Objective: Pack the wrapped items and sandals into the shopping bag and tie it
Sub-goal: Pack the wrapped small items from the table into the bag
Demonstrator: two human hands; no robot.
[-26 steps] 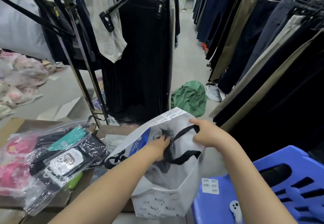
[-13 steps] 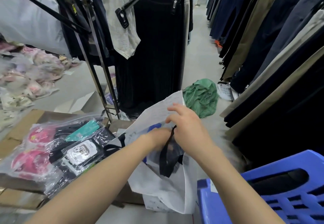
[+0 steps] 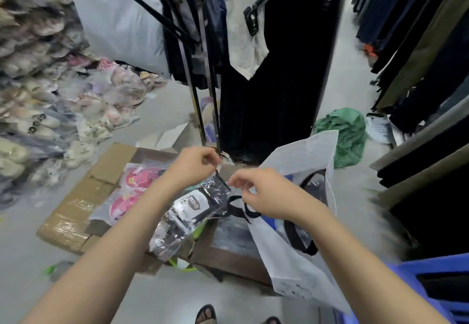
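— Fingers of our left hand and right hand pinch the black wrapped packet's plastic edge, over the cardboard box.

— We've barely begun: pink sandals remain outside, shopping bag gapes open, untied.

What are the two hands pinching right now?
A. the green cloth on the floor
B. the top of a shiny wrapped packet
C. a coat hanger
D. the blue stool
B: the left hand and right hand pinch the top edge of the clear wrapped packet beside the white shopping bag.
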